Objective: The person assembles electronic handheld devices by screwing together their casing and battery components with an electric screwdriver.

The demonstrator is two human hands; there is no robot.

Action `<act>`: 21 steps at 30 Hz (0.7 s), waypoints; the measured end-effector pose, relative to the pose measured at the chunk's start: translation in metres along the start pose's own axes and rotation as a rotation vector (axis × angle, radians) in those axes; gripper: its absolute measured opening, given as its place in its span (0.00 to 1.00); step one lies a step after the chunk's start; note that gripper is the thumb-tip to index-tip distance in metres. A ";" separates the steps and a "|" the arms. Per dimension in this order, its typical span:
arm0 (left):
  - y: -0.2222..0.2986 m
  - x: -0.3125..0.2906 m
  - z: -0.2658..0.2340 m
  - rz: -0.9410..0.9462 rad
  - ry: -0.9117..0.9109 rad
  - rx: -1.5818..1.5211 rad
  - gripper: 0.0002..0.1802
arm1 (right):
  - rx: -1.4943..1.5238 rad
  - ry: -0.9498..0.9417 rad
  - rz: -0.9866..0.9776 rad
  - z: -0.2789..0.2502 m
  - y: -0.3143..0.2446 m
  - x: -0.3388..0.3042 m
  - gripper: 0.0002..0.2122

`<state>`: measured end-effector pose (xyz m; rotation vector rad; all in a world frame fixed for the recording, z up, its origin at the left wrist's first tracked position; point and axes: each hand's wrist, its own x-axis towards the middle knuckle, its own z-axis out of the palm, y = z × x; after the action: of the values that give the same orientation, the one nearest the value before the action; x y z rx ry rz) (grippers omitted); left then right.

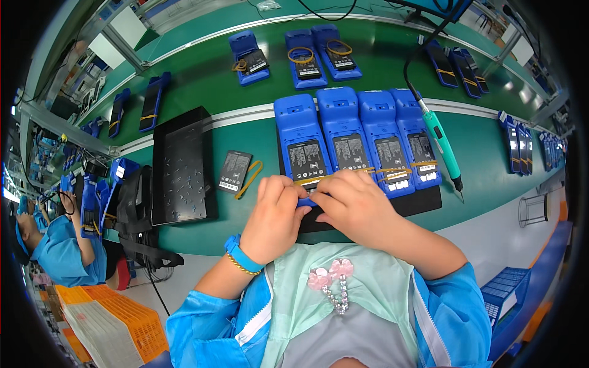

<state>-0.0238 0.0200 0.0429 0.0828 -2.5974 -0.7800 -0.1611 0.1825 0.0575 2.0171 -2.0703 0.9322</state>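
Four blue handheld terminals lie side by side, backs up, with black labelled batteries showing. My left hand (273, 211) is closed at the lower end of the leftmost blue handheld terminal (299, 126), thumb and fingers pressed against it. Over the same end, my right hand (356, 205) has its fingers pinched together; what is between them is hidden. A yellow rubber band (308, 180) crosses that terminal's battery just above my fingertips. More bands wrap the neighbouring blue terminals (342, 119). Left of my hands lie a loose battery (235, 170) and a loose rubber band (250, 180).
A black tray (161, 205) with scattered small screws stands at the left. A teal electric screwdriver (443, 144) hangs from a cable at the right. Further terminals (305, 69) lie on the green far bench (202, 76). A co-worker (67, 245) sits at the far left.
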 end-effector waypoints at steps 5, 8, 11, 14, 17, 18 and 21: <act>-0.009 -0.014 0.007 -0.081 0.104 -0.134 0.22 | -0.085 0.094 -0.030 0.023 0.000 0.012 0.12; -0.004 -0.021 0.017 -0.398 0.370 -0.708 0.23 | -0.037 0.069 -0.019 0.025 -0.002 0.014 0.12; -0.012 -0.024 0.013 -0.766 0.414 -1.520 0.25 | 0.091 0.064 0.038 0.024 -0.002 0.014 0.14; -0.011 -0.014 0.008 -0.744 0.126 -1.660 0.27 | 0.268 0.091 0.227 0.012 -0.013 0.014 0.15; -0.007 -0.002 0.011 -0.738 -0.075 -1.906 0.31 | 0.406 0.085 0.296 0.004 -0.025 0.011 0.14; -0.013 -0.002 0.017 -0.644 -0.113 -2.007 0.30 | 0.422 0.103 0.294 0.003 -0.027 0.010 0.14; -0.013 -0.004 0.024 -0.583 -0.095 -2.072 0.29 | 0.369 0.136 0.209 -0.001 -0.026 0.008 0.14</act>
<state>-0.0307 0.0224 0.0160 0.1424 -0.6390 -3.0258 -0.1380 0.1779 0.0709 1.8415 -2.1940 1.5445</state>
